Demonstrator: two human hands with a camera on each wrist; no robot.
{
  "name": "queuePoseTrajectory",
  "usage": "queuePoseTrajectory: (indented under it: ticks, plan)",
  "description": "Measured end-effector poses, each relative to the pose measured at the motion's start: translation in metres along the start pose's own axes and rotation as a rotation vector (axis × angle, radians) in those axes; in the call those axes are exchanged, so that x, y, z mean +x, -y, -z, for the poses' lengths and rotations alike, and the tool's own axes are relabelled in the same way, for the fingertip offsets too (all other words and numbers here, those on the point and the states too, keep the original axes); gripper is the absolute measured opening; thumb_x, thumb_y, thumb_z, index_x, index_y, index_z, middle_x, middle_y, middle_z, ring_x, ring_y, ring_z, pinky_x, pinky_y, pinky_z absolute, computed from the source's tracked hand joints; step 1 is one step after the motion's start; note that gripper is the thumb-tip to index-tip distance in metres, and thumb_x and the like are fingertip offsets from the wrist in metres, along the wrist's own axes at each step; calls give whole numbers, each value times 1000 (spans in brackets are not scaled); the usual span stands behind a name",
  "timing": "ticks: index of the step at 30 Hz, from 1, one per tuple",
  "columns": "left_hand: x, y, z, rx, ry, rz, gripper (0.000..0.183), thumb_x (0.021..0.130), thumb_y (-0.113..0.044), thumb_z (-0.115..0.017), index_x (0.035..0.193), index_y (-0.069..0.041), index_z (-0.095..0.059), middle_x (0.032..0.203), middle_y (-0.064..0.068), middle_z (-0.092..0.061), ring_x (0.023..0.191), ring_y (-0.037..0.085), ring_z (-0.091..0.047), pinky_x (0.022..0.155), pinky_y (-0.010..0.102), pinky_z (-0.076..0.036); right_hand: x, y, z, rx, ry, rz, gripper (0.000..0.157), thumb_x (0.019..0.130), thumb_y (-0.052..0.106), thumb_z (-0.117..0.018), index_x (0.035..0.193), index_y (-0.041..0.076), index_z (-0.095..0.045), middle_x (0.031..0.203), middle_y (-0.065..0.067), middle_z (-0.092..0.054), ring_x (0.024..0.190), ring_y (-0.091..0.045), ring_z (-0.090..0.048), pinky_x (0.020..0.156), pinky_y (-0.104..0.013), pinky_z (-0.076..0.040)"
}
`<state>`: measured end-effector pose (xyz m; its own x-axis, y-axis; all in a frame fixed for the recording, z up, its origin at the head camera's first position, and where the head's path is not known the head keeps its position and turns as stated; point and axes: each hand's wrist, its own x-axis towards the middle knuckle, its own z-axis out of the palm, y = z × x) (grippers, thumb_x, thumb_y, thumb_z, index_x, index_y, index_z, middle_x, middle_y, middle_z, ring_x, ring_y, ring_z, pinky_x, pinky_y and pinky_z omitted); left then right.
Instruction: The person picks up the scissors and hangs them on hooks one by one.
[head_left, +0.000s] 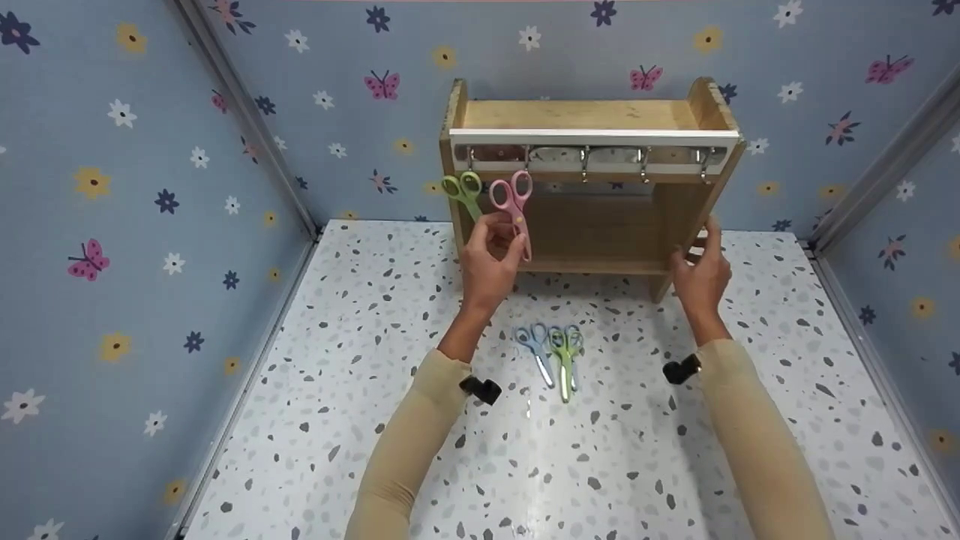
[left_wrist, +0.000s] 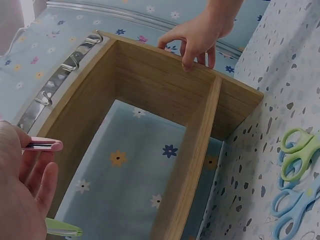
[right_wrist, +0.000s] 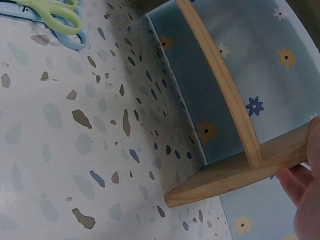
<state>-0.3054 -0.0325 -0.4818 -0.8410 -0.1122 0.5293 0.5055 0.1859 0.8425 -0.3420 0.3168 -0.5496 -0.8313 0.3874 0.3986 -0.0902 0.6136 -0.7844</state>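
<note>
My left hand (head_left: 487, 271) pinches pink scissors (head_left: 516, 208) by the blades, handle loops up, in front of the second hook from the left. The closed pink blades (left_wrist: 56, 145) point out past the fingers in the left wrist view. Green-handled scissors (head_left: 472, 199) hang at the leftmost hook, beside that hand. A wooden shelf (head_left: 577, 114) carries the white rail (head_left: 555, 138) of metal hooks across its front. At the shelf's right side panel, my right hand (head_left: 702, 276) grips the edge, with thumb in front and fingers behind.
On the speckled table (head_left: 360, 420) before the shelf lie blue scissors (head_left: 538, 349) and green scissors (head_left: 564, 369), the green ones on top of another blue-handled pair. Flowered panels (head_left: 150, 300) enclose the table at the back and both sides.
</note>
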Motion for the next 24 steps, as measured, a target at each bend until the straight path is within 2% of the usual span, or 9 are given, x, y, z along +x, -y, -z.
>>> queuePoseTrajectory:
  ticks: [9, 17, 24]
  plan:
    - [6, 7, -5, -26, 3, 46, 31, 105, -9, -77, 134, -2, -65, 115, 18, -75, 98, 19, -71, 88, 22, -59, 0, 0, 0, -6, 6, -20, 72, 109, 9, -64, 174, 29, -38, 146, -26, -72, 135, -43, -74, 114, -58, -61]
    - [10, 15, -8, -45, 1, 43, 30, 105, -8, -76, 132, 0, -65, 117, 20, -75, 100, 20, -72, 88, 22, -58, 0, 0, -1, -9, -3, -13, 72, 109, 9, -63, 174, 29, -39, 143, -26, -73, 134, -42, -74, 113, -58, -62]
    - [10, 17, -9, -48, 1, 78, 31, 105, -9, -77, 133, 0, -65, 118, 20, -76, 100, 17, -72, 88, 20, -57, 0, 1, -1, -8, -1, -21, 70, 109, 9, -64, 173, 27, -39, 142, -27, -73, 133, -43, -75, 113, -58, -62]
